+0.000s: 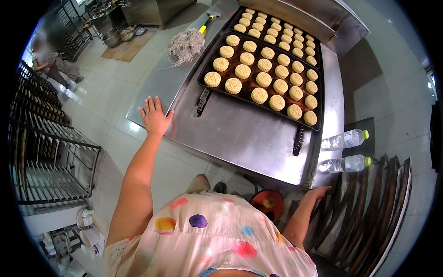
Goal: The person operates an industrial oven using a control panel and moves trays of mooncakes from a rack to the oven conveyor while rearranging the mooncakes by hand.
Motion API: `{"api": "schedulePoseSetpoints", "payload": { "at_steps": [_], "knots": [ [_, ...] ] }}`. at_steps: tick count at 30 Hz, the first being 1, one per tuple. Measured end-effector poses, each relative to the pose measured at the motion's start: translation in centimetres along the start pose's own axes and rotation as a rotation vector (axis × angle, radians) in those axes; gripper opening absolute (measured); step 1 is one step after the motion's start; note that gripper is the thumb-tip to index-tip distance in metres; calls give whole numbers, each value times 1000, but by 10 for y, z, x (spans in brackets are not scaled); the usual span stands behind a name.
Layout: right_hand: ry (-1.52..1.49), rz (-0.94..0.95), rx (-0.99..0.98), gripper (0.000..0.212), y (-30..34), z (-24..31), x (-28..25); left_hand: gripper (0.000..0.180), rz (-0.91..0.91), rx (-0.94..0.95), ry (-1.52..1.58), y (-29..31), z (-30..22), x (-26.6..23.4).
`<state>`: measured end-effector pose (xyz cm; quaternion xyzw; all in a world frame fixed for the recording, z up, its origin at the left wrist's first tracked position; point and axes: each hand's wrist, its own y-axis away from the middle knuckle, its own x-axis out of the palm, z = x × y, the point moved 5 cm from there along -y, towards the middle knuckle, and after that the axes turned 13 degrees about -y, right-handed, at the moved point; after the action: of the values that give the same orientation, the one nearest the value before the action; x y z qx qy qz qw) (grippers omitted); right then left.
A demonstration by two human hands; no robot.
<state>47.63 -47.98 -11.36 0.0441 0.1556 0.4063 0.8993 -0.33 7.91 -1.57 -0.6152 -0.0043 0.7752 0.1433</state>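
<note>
Steel everywhere in this one: a big shiny counter (244,131) takes up the middle, with a flat grey ledge (180,81) along its left side. The person's left hand (156,117) is on the near end of that ledge, palm down, fingers spread, nothing in it. The right hand (319,192) is way over at the counter's near right corner, low down by the edge. Fingers are too hard to make out there, so can't tell if it's gripping anything or even touching the counter.

Neither hand is on the baking stuff. The front tray (253,78) sits on the counter ahead of the person, well apart from both hands, a bit skewed, loaded with pale, ridged round cakes (263,80) in six lines of four. Another one, the back tray (262,36), is right behind it with more cakes, up near a steel panel (286,18). Two dark chains (203,100) poke out past the front tray's near side, one at each end.

Up the ledge there's a tangle of grey string (186,45) next to a yellow and black handle (203,29). Two clear bottles (354,163) with green caps lie along the counter's right side, and below them dark pans (360,212) stand on edge, near the right hand. Off to the left there's a metal rack (60,161), and further back a co-worker (50,67) by more shelving.
</note>
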Motion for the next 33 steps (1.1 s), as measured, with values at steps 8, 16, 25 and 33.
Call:
{"api": "schedulePoseSetpoints", "payload": {
  "at_steps": [8, 16, 25, 33],
  "knots": [
    [-89, -5, 113, 72, -35, -16, -1, 41, -384, 307, 386, -9, -7, -19],
    [-61, -125, 119, 77, -25, -5, -13, 31, -381, 634, 692, -90, -146, -65],
    [-199, -16, 173, 70, 14, 8, -5, 27, -264, 756, 558, -123, -211, -32],
    [-327, 89, 207, 69, -26, -19, -17, 14, -288, 755, 554, -129, -216, -27]
  ]
}}
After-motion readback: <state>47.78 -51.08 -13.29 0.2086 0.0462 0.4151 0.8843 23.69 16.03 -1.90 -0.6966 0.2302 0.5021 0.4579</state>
